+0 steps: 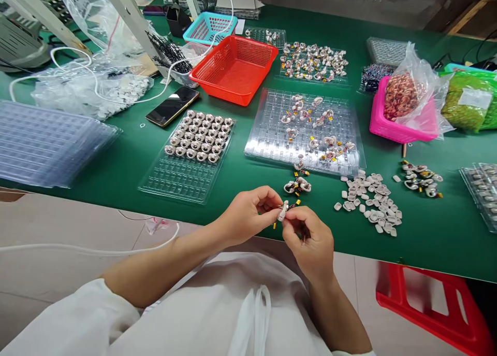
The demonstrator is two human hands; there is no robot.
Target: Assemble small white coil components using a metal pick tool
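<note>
Garment: white smock (217, 294), loose and creased, below the fingers (268, 194).
Sleeve: white left sleeve (73, 322), ends well back from the fingers.
Front: white strap loop (259, 307).

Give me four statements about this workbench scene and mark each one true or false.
1. The left hand and the right hand both pinch one small white part. True.
2. The pink basket holds a bag of copper-coloured coils. True.
3. The phone lies in that basket. False: it lies on the green table.
4. The loose white caps lie left of both hands. False: they lie to the right.
</note>
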